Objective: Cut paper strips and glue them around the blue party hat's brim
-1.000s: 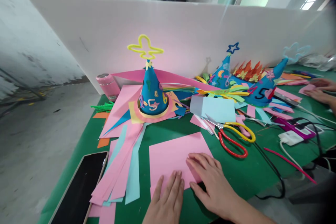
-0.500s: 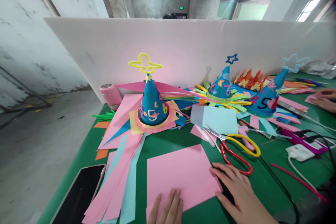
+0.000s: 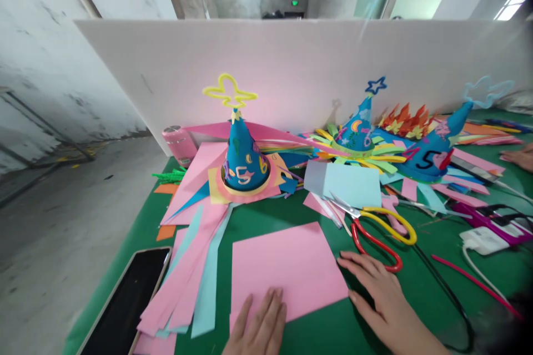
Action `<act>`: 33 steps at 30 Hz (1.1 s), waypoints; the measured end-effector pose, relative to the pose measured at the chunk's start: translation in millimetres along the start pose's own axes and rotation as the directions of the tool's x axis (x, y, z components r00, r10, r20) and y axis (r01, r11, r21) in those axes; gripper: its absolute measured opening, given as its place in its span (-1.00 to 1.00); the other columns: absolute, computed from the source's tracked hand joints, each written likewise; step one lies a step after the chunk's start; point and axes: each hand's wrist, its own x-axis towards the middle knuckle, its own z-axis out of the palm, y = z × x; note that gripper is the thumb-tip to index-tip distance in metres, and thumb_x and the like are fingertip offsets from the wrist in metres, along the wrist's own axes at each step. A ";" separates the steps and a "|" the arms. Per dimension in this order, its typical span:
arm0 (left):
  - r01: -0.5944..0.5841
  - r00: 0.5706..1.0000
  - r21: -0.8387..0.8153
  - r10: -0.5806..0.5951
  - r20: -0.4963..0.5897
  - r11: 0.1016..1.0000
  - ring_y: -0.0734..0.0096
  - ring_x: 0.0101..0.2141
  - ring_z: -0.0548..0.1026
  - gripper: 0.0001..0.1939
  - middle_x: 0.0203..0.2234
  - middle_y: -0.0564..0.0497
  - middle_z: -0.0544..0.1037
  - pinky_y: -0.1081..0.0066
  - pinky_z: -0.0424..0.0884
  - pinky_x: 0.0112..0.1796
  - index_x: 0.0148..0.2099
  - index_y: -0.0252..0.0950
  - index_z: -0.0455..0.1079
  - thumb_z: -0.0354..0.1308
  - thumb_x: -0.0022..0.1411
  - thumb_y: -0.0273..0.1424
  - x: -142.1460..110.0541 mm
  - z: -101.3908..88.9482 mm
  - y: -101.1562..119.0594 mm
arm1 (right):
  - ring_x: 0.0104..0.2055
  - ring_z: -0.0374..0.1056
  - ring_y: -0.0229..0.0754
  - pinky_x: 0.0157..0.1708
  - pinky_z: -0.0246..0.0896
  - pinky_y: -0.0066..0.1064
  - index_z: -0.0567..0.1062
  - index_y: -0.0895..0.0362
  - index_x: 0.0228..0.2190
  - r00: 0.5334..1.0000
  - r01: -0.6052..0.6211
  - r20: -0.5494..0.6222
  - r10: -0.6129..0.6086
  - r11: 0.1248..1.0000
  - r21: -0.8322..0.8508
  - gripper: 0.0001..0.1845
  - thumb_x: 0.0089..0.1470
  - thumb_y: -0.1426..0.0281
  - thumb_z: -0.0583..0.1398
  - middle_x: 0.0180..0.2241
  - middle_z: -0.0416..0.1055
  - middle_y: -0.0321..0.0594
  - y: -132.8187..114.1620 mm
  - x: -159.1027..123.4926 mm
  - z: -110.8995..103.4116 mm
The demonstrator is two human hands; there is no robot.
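A pink sheet of paper (image 3: 283,266) lies on the green table in front of me, with a fold along its near edge. My left hand (image 3: 258,323) rests flat on the sheet's near edge, fingers stretched out. Just off the right edge, my right hand (image 3: 381,297) lies on the table with its fingers apart, holding nothing. Beyond it are scissors (image 3: 358,214) with one yellow and one red handle. Behind the sheet stands a blue cone hat (image 3: 240,150) with a yellow wire shape on top; pink and light blue strips (image 3: 200,266) trail from it.
A phone (image 3: 129,305) lies at the left edge, and a pink canister (image 3: 180,144) stands at the back left. To the right are more blue hats (image 3: 360,127), a glue gun (image 3: 393,213) and a purple power strip (image 3: 491,222) with cables. Another person's hand (image 3: 518,156) shows far right.
My right hand has come off the paper's right edge and sits slightly apart from it. My left hand stays on the sheet. The camera view has shifted a little.
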 end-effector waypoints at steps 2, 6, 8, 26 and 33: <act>0.036 0.999 -0.104 -0.035 0.014 0.994 0.21 0.09 0.29 -0.49 0.09 -0.09 0.37 0.22 0.15 0.01 0.12 -0.33 0.27 -0.11 0.28 -0.12 3.3 -13.6 -1.5 | 0.02 0.31 -0.05 -0.07 0.27 -0.13 0.39 -0.05 -0.04 0.997 0.002 -0.072 0.005 0.995 0.104 -0.63 0.11 0.36 0.04 -0.03 0.41 -0.18 -2.2 -3.1 -3.8; 0.093 0.988 -0.271 -0.056 0.141 0.958 0.13 0.12 0.23 -0.41 0.14 -0.17 0.29 0.18 0.09 0.05 0.20 -0.39 0.14 -0.09 0.29 -0.09 15.2 -29.4 1.0 | -0.19 0.40 -0.19 -0.28 0.35 -0.39 0.30 0.04 -0.02 0.965 -0.103 -0.214 0.153 0.968 0.227 -0.67 0.18 0.35 -0.02 -0.13 0.41 -0.14 3.5 -7.3 -14.8; 0.194 0.974 -0.331 -0.140 0.180 0.923 0.11 0.02 0.32 -0.50 0.04 -0.18 0.39 0.15 0.15 -0.01 0.15 -0.39 0.20 -0.07 0.30 -0.16 27.1 -31.5 3.6 | -0.23 0.40 -0.19 -0.31 0.34 -0.39 0.27 0.06 -0.01 0.951 -0.150 -0.241 0.192 0.972 0.183 -0.67 0.19 0.32 -0.02 -0.15 0.39 -0.12 13.6 -3.4 -22.8; 0.526 0.819 -0.521 -0.235 0.523 0.673 0.26 -0.30 0.33 -0.89 -0.37 0.00 0.42 0.25 0.21 -0.26 -0.30 -0.30 0.33 0.04 0.23 -0.37 79.9 -26.6 -9.6 | -0.10 0.33 0.14 -0.38 0.25 -0.22 0.40 0.14 -0.13 0.992 -0.122 -0.040 0.116 0.917 -0.380 -0.65 0.05 0.34 0.02 -0.31 0.46 -0.07 63.4 54.6 -35.4; 0.548 0.818 -0.534 -0.277 0.505 0.644 0.30 -0.31 0.33 -0.90 -0.40 0.03 0.43 0.29 0.18 -0.27 -0.34 -0.28 0.33 0.04 0.22 -0.41 78.0 -25.1 -7.3 | -0.08 0.28 0.28 -0.27 0.23 0.00 0.32 0.24 0.01 0.991 -0.118 -0.112 0.077 0.895 -0.431 -0.43 0.02 0.16 0.06 -0.06 0.32 0.17 72.6 52.5 -44.4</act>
